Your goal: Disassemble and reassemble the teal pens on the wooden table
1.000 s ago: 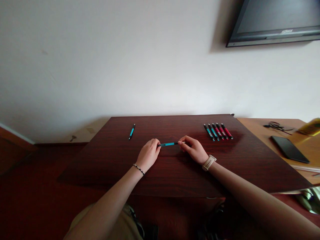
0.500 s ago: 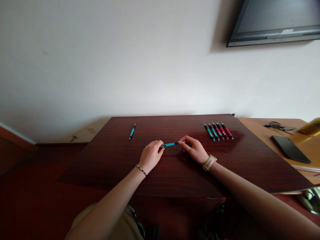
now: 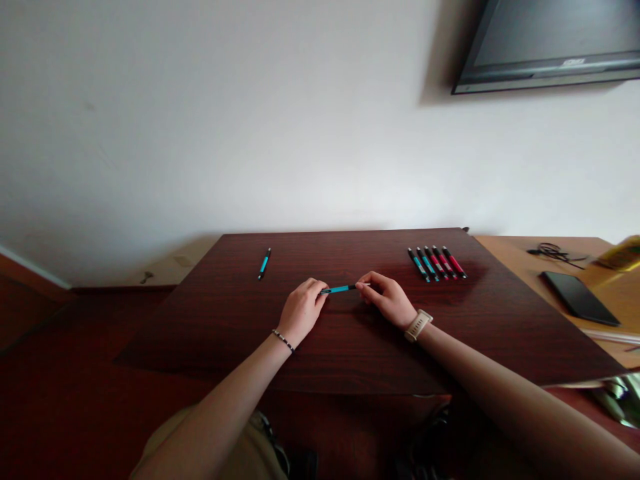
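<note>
A blue and black pen [image 3: 340, 289] lies level between my hands, just over the dark wooden table [image 3: 320, 360]. My left hand [image 3: 303, 307] pinches its left end, and the fingers of my right hand [image 3: 387, 300] close on its black right end, where a pale tip shows. Another blue pen [image 3: 265, 264] rests on the table at the left, beyond my left hand. To the right sits a row of several pens: blue ones [image 3: 419, 265] on the left side and red ones [image 3: 451, 262] on the right.
A lighter wooden table [image 3: 520, 253] adjoins on the right, bearing a black phone-like slab [image 3: 580, 297], a coiled black cable [image 3: 555, 253] and a yellow object [image 3: 621, 253]. Behind stands a white wall [image 3: 280, 133] with a television [image 3: 550, 50] mounted high at the right.
Both hands keep their hold on the pen. My left thumb and fingers have shifted very slightly at its left end; the other pens have not moved.
</note>
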